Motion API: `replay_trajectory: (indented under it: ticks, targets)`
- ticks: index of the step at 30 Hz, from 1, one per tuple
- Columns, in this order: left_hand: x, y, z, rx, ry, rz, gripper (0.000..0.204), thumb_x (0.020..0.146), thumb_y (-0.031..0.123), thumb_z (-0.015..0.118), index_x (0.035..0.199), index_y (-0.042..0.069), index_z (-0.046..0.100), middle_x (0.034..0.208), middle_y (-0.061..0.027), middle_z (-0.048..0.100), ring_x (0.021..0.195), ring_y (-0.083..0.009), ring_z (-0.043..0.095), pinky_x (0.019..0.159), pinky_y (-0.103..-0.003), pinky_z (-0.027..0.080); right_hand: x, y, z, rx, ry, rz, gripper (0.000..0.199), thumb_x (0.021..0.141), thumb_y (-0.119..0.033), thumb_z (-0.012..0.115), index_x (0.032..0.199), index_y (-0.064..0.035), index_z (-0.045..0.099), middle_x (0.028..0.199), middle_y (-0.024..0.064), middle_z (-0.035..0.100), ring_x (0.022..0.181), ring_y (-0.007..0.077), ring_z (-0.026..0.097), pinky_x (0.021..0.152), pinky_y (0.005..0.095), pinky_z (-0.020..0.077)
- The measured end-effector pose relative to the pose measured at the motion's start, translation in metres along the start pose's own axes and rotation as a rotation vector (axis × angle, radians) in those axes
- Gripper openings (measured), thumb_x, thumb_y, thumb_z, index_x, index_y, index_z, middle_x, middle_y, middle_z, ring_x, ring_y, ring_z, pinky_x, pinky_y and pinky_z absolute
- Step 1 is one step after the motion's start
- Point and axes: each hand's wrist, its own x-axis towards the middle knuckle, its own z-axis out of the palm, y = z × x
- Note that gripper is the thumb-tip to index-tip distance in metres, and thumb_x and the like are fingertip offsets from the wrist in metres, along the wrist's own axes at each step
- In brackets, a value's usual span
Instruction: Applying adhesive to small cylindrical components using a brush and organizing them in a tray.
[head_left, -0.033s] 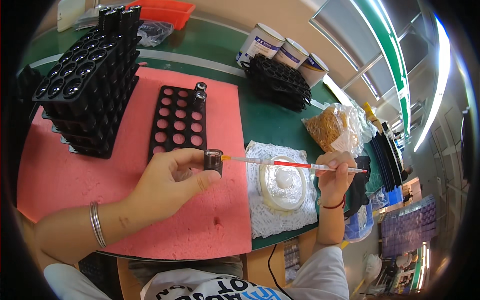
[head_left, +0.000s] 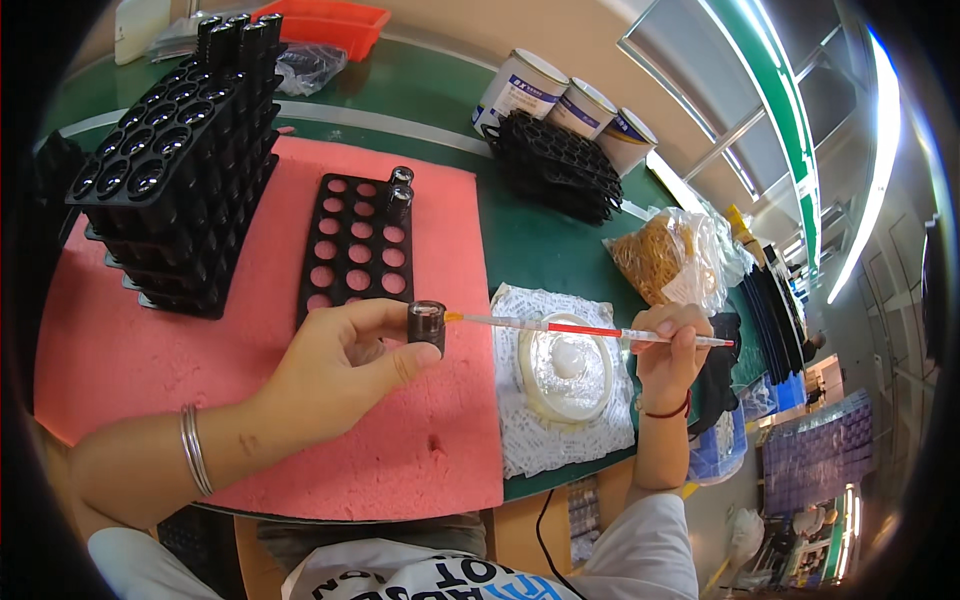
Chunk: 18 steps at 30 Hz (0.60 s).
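Observation:
My left hand (head_left: 345, 365) pinches a small dark glossy cylinder (head_left: 426, 330) between thumb and fingers, above the pink foam mat. Between the fingers of my right hand (head_left: 672, 350) lies a thin brush-like stick (head_left: 585, 329), clear and red along its shaft. Its orange-yellow tip meets the cylinder's right side or sits just beside it; which one I cannot tell. Behind my left hand, a black tray (head_left: 342, 235) with round holes lies on the mat, and two more dark cylinders (head_left: 400, 195) stand at its far right corner.
Black trays full of cylinders (head_left: 165, 170) are stacked on the pink mat (head_left: 440, 430) at left. A white round dish (head_left: 568, 365) rests on printed paper (head_left: 515, 445) between my hands. Farther off are cans (head_left: 522, 85), black honeycomb trays (head_left: 555, 165) and a bag of rubber bands (head_left: 655, 255).

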Motion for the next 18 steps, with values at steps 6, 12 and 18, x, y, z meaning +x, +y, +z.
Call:
replay_trajectory:
  ticks: [6, 12, 18]
  targets:
    - [-0.0027, 0.0002, 0.0041, -0.019, -0.047, 0.073, 0.028, 0.079, 0.009, 0.062, 0.104, -0.003, 0.054, 0.089, 0.0006, 0.056, 0.072, -0.0016, 0.049, 0.063, -0.017, 0.041, -0.0002, 0.0016, -0.0001, -0.120, 0.069, -0.016, 0.026, 0.089, -0.027, 0.047, 0.076, -0.0048, 0.047, 0.060, 0.0077, 0.050, 0.049, 0.0139, 0.046, 0.048, 0.0239, 0.0366]
    - [0.0003, -0.0005, 0.0009, 0.004, -0.010, 0.007, 0.021, 0.077, 0.008, 0.065, 0.093, 0.001, 0.054, 0.082, 0.0021, 0.053, 0.065, -0.0004, 0.047, 0.057, -0.015, 0.038, -0.0010, -0.0029, 0.0000, 0.090, 0.050, -0.052, 0.028, 0.086, -0.028, 0.053, 0.074, -0.0024, 0.051, 0.061, 0.0096, 0.053, 0.051, 0.0171, 0.053, 0.048, 0.0268, 0.0401]
    - [0.0011, -0.0013, 0.0020, -0.015, -0.017, 0.026, 0.021, 0.075, 0.010, 0.068, 0.087, 0.004, 0.052, 0.080, 0.0016, 0.051, 0.065, 0.0000, 0.046, 0.055, -0.015, 0.036, -0.0012, -0.0049, 0.0056, 0.077, -0.020, -0.024, 0.029, 0.083, -0.028, 0.057, 0.074, -0.0010, 0.052, 0.064, 0.0112, 0.055, 0.052, 0.0187, 0.054, 0.049, 0.0278, 0.0428]
